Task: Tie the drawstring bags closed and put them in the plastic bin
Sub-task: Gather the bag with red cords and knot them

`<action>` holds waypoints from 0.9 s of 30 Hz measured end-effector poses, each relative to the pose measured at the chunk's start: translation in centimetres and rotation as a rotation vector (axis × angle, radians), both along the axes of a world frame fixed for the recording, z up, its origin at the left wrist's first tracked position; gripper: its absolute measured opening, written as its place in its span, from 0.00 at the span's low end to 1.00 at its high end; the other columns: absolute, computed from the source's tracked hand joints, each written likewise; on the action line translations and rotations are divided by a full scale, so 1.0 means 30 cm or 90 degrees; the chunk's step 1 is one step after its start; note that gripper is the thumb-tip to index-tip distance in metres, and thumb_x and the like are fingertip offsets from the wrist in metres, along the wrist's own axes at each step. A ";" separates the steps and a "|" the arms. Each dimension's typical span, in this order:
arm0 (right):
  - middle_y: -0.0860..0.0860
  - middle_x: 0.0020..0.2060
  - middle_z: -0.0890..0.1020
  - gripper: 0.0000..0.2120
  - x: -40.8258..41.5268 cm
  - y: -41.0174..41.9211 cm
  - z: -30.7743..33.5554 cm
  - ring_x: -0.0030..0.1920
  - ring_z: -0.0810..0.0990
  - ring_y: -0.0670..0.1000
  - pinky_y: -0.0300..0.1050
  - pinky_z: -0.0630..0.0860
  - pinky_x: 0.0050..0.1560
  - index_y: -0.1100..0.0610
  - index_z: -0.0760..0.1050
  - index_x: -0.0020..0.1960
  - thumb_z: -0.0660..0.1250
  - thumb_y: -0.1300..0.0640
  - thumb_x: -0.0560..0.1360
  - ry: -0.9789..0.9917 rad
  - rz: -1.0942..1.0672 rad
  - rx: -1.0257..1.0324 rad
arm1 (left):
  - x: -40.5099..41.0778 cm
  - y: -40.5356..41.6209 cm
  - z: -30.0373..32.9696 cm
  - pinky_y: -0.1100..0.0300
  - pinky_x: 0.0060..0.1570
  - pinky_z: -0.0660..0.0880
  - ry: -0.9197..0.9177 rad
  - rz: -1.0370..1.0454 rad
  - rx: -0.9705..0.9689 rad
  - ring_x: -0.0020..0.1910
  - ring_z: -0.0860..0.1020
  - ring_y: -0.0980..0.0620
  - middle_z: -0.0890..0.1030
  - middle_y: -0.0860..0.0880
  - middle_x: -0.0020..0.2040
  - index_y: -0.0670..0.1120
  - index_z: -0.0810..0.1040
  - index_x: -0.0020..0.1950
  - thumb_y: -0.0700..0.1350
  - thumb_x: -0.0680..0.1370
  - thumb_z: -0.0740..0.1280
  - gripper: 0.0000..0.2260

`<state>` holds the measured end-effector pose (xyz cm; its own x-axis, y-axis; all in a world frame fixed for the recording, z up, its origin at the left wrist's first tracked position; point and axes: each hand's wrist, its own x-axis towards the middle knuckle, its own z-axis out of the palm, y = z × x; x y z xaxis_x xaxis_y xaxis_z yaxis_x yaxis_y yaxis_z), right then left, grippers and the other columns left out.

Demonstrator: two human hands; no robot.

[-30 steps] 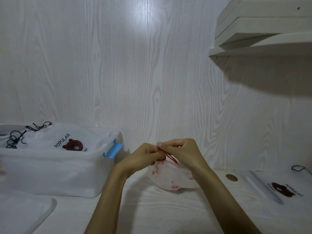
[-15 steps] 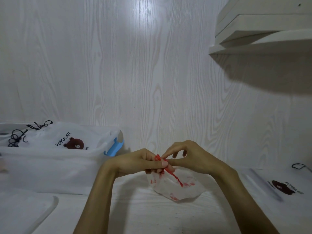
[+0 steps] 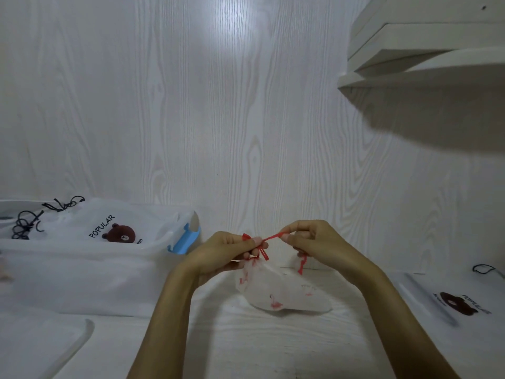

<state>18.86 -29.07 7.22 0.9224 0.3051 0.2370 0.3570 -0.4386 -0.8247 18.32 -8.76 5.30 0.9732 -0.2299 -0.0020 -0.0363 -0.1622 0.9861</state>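
Lid: a translucent lid [image 3: 41, 348] lies flat at the near left corner of the tabletop [image 3: 246, 348], off the bin so the opening stays free.
Small bag: the white pouch with red print [image 3: 276, 291] sags on the tabletop in the middle, its gathered neck lifted to the hands so the cord can be worked in the air.
Left hand: the left hand [image 3: 232, 251] pinches the bunched neck and the knot, anchoring it.
Right hand: the right hand [image 3: 311, 242] pinches the red drawstring [image 3: 272, 237] and draws it taut to the right, looks like cinching the tie; a loose tail dangles below it.
Waiting bag: a bear-print bag [image 3: 461, 302] lies flat at right, black cord loose, likely next.
Plastic bin: at left, the plastic bin [image 3: 82, 280] already holds a tied bear-print bag [image 3: 114, 228], within easy reach for the drop.
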 end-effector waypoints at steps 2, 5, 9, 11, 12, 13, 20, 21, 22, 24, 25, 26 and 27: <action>0.42 0.21 0.75 0.05 -0.021 -0.015 0.027 0.27 0.74 0.37 0.33 0.72 0.42 0.52 0.83 0.47 0.70 0.54 0.74 0.015 0.004 -0.022 | 0.002 0.001 -0.005 0.67 0.41 0.78 0.005 0.045 -0.059 0.37 0.80 0.59 0.85 0.49 0.40 0.42 0.85 0.46 0.46 0.75 0.68 0.09; 0.45 0.25 0.79 0.04 -0.054 -0.026 0.071 0.28 0.74 0.41 0.31 0.73 0.36 0.53 0.84 0.45 0.72 0.55 0.71 0.034 0.008 -0.023 | -0.006 0.006 -0.005 0.67 0.44 0.79 -0.003 0.040 -0.083 0.40 0.82 0.58 0.86 0.48 0.43 0.46 0.85 0.47 0.44 0.72 0.71 0.06; 0.47 0.29 0.82 0.05 -0.092 -0.014 0.104 0.30 0.76 0.39 0.31 0.73 0.37 0.52 0.85 0.46 0.72 0.55 0.71 0.070 0.064 -0.138 | -0.008 0.013 0.002 0.67 0.46 0.79 -0.010 0.034 -0.070 0.46 0.83 0.56 0.86 0.48 0.46 0.49 0.85 0.46 0.42 0.71 0.72 0.05; 0.48 0.34 0.84 0.07 -0.112 -0.002 0.111 0.33 0.77 0.40 0.31 0.74 0.39 0.53 0.85 0.48 0.71 0.53 0.72 0.101 0.099 -0.222 | -0.016 0.012 0.006 0.67 0.45 0.79 -0.012 0.021 -0.051 0.46 0.83 0.56 0.86 0.48 0.46 0.49 0.85 0.45 0.41 0.71 0.72 0.05; 0.48 0.37 0.85 0.09 -0.117 0.002 0.112 0.35 0.78 0.41 0.32 0.74 0.40 0.53 0.84 0.49 0.70 0.51 0.73 0.104 0.102 -0.256 | -0.020 0.011 0.007 0.67 0.45 0.79 -0.012 0.013 -0.039 0.45 0.83 0.56 0.86 0.48 0.45 0.49 0.85 0.45 0.40 0.71 0.72 0.05; 0.47 0.40 0.85 0.10 -0.117 0.005 0.111 0.37 0.79 0.41 0.33 0.74 0.40 0.52 0.84 0.50 0.69 0.49 0.73 0.086 0.089 -0.278 | -0.025 0.011 0.009 0.68 0.44 0.78 -0.012 0.006 -0.028 0.44 0.83 0.56 0.86 0.48 0.45 0.49 0.85 0.44 0.39 0.71 0.72 0.05; 0.43 0.52 0.82 0.12 -0.071 0.052 0.054 0.38 0.78 0.40 0.33 0.73 0.44 0.46 0.79 0.59 0.64 0.54 0.78 -0.032 0.097 -0.283 | -0.039 -0.004 0.021 0.67 0.44 0.78 -0.045 -0.027 0.024 0.43 0.83 0.56 0.86 0.47 0.44 0.48 0.85 0.43 0.37 0.71 0.72 0.07; 0.43 0.52 0.82 0.12 -0.068 0.059 0.045 0.38 0.78 0.41 0.32 0.73 0.42 0.48 0.79 0.60 0.64 0.54 0.78 -0.022 0.118 -0.282 | -0.040 -0.003 0.022 0.67 0.44 0.78 -0.057 -0.025 0.028 0.43 0.83 0.56 0.86 0.47 0.44 0.48 0.85 0.43 0.36 0.71 0.72 0.07; 0.42 0.51 0.83 0.12 -0.066 0.063 0.040 0.37 0.78 0.40 0.31 0.72 0.40 0.48 0.79 0.59 0.65 0.54 0.77 -0.020 0.125 -0.272 | -0.040 0.000 0.022 0.67 0.45 0.78 -0.067 -0.024 0.031 0.44 0.83 0.55 0.86 0.47 0.44 0.48 0.86 0.43 0.36 0.71 0.72 0.07; 0.41 0.46 0.83 0.10 -0.063 0.057 0.040 0.36 0.78 0.39 0.29 0.72 0.37 0.49 0.81 0.57 0.67 0.54 0.76 -0.009 0.123 -0.226 | -0.043 0.006 0.023 0.66 0.46 0.78 -0.082 -0.028 0.031 0.45 0.83 0.54 0.86 0.47 0.43 0.49 0.86 0.41 0.36 0.71 0.72 0.08; 0.41 0.44 0.84 0.10 -0.061 0.049 0.039 0.36 0.78 0.38 0.29 0.72 0.37 0.50 0.82 0.55 0.68 0.54 0.75 0.004 0.123 -0.198 | -0.045 0.009 0.024 0.66 0.46 0.78 -0.089 -0.035 0.029 0.45 0.83 0.54 0.86 0.47 0.43 0.49 0.86 0.41 0.35 0.71 0.72 0.09; 0.41 0.42 0.84 0.09 -0.059 0.044 0.038 0.36 0.78 0.38 0.30 0.72 0.37 0.50 0.83 0.54 0.68 0.53 0.75 0.017 0.125 -0.175 | -0.048 0.013 0.025 0.65 0.46 0.79 -0.097 -0.043 0.027 0.45 0.84 0.54 0.86 0.48 0.42 0.50 0.86 0.40 0.35 0.71 0.72 0.10; 0.41 0.39 0.84 0.09 -0.059 0.039 0.036 0.36 0.78 0.38 0.31 0.72 0.37 0.51 0.83 0.53 0.69 0.53 0.74 0.032 0.128 -0.152 | -0.050 0.015 0.027 0.65 0.46 0.79 -0.105 -0.050 0.023 0.44 0.84 0.54 0.86 0.48 0.41 0.50 0.86 0.40 0.34 0.71 0.71 0.11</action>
